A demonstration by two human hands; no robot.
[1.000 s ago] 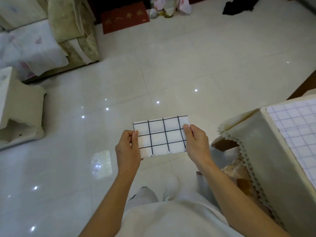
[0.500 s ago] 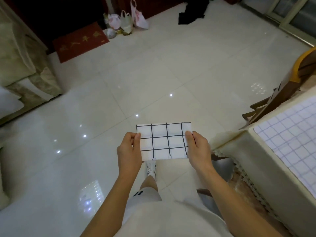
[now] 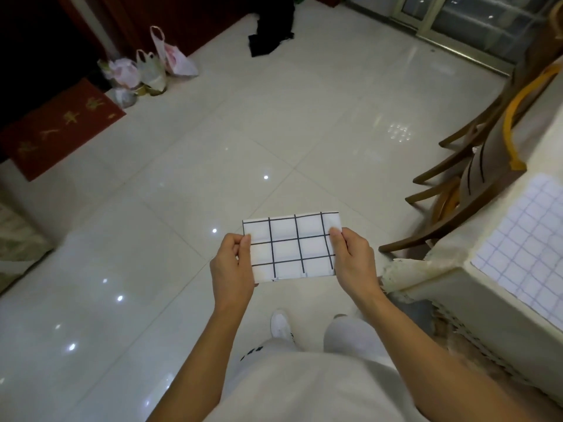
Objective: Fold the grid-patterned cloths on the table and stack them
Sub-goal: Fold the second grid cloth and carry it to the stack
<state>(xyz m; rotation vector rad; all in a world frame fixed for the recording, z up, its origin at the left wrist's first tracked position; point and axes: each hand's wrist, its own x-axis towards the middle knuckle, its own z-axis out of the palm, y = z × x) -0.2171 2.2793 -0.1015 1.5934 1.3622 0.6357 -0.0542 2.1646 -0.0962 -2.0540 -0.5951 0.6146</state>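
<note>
The folded grid cloth (image 3: 292, 246), white with black lines, is held in the air over the tiled floor (image 3: 274, 117), not on the tabletop (image 3: 451, 287). The left hand (image 3: 232, 266) pinches its short edge at 9 o'clock, the right hand (image 3: 355, 258) pinches the opposite edge at 3 o'clock; each grip is closed on the cloth, thumb on top. At 3 o'clock from the hands, the tabletop carries a blue-lined grid cloth (image 3: 524, 251), lying flat. A wooden chair (image 3: 463, 184) stands at 2 o'clock.
</note>
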